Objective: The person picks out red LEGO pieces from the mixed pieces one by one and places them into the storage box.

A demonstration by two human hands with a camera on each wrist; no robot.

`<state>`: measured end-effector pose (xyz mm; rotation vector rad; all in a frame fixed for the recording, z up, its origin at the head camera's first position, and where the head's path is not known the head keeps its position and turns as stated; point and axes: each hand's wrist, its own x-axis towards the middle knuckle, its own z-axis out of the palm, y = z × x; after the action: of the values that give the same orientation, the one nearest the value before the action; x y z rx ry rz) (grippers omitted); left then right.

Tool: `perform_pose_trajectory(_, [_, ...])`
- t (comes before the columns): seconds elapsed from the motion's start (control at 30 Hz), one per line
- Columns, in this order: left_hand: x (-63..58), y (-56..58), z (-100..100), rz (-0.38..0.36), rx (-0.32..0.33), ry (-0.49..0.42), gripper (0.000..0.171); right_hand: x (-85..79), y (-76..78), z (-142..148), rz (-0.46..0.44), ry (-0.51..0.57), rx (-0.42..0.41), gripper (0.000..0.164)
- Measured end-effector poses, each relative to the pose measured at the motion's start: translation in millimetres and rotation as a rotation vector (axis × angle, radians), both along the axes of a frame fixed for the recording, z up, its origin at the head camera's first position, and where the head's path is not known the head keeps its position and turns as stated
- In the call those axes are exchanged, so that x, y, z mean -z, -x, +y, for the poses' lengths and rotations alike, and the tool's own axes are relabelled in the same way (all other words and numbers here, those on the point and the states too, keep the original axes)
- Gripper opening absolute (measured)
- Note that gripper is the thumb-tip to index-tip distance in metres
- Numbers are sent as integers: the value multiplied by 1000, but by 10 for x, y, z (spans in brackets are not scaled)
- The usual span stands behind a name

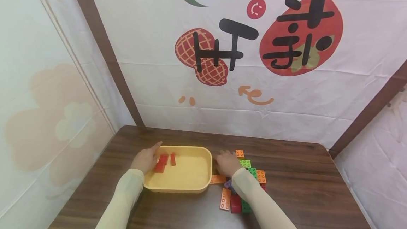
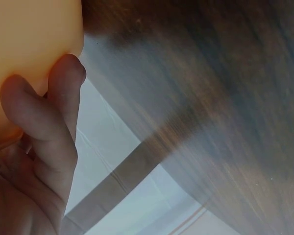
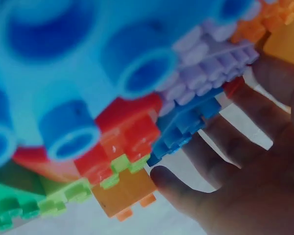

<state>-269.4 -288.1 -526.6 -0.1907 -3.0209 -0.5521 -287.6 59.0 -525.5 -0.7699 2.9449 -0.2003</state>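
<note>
My left hand (image 1: 145,159) grips the left end of a shallow yellow tray (image 1: 190,188). Its fingertips press the tray's outer wall (image 2: 32,44) in the left wrist view; the thumb is hidden there. Inside the tray, near that hand, lie several red building bricks (image 1: 160,167). To the right of the tray, my right hand (image 1: 228,163) reaches over a cluster of building bricks. The right wrist view shows its fingers spread beside an orange brick (image 3: 125,191), a blue brick (image 3: 186,127) and a purple brick (image 3: 210,73), with none held.
The cluster includes a green brick (image 1: 246,206), a red brick (image 1: 235,204) and orange bricks (image 1: 225,199), partly hidden under the right sleeve (image 1: 254,193). All stand on a dark wooden table (image 1: 302,186). A printed cloth wall (image 1: 152,80) rises behind the far edge.
</note>
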Motion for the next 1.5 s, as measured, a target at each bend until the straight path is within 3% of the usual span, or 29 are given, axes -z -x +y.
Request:
perform_pose_trajectory(0.13, [11,-14,-12,-13,-11,-7,59,42,19,-5,37,25,-17,22])
perform_pose_trajectory(0.23, [17,-18,-12,-9,-7,-7,59,54,63,15,35,121,1,27])
perform_pose_trajectory(0.37, [24,-15,-17,3,-2,-5,58,-45,111,62,7,291,62,34])
perform_pose_trajectory(0.43, [24,-4,-17,5,-2,-4,59,-128,117,96,37,338,81,33])
perform_pose_trajectory(0.63, [12,29,-6,3,-11,-4,59,-296,110,171,152,395,92,16])
perform_pose_trajectory(0.8, [15,5,-13,-4,-12,0,58,-342,99,159,60,459,116,10])
perform_pose_trajectory(0.93, [15,-17,-17,-3,-8,-1,58,-348,97,147,-51,480,128,19])
perform_pose_trajectory(1.03, [15,-16,-19,-5,-10,2,58,-360,99,142,-76,477,105,30])
perform_pose_trajectory(1.3, [1,11,-9,-14,-9,-16,60,-479,83,117,-33,548,165,44])
perform_pose_trajectory(1.5, [16,18,-18,-15,-10,-15,60,-568,84,52,4,541,185,43])
